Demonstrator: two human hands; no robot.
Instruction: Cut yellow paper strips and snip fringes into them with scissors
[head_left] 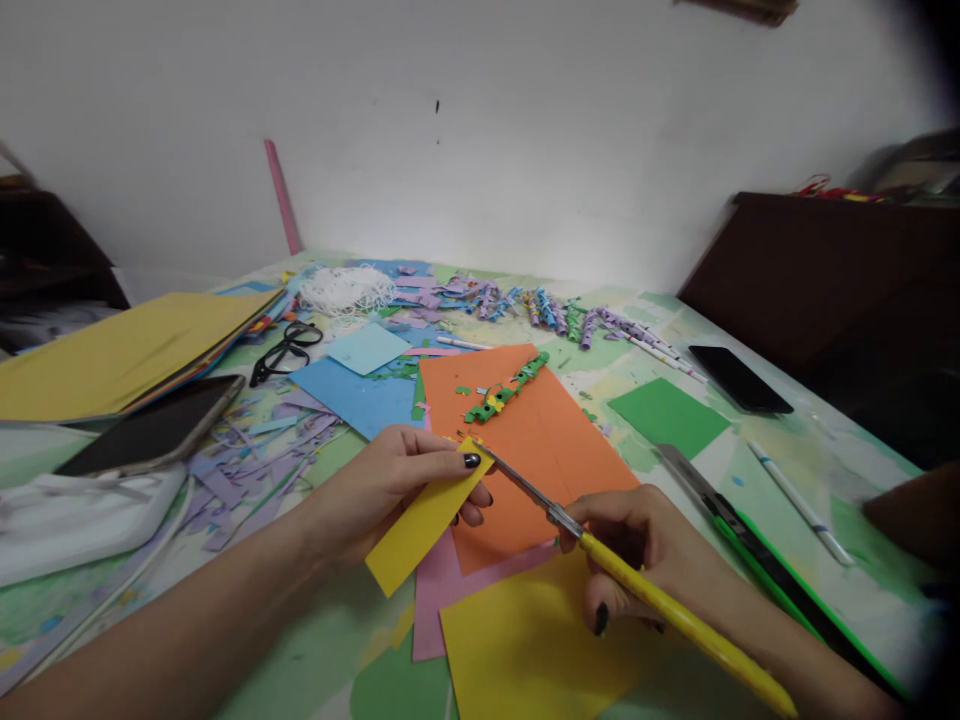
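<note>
My left hand [424, 475] pinches a narrow yellow paper strip [416, 535] between thumb and fingers, near its upper end. In my right hand [637, 535] is a pair of scissors with yellow handles [675, 605], seen edge-on. Their thin metal blades reach to the strip's upper right corner, close to my left thumb; whether they are parted I cannot tell. Beneath both hands lies an orange sheet [540, 440], bearing a curled green paper piece [510, 390] with a small yellow flower shape on it. A larger yellow sheet [517, 640] overlaps a pink sheet [431, 610] nearer to me.
On the right lie a green utility knife [772, 560], a green square [669, 417], a pen [799, 500] and a phone [739, 378]. To the left are another phone [154, 425], glasses [289, 350] and purple scraps [262, 470]. White string [346, 290] and curled paper pieces [547, 310] line the back.
</note>
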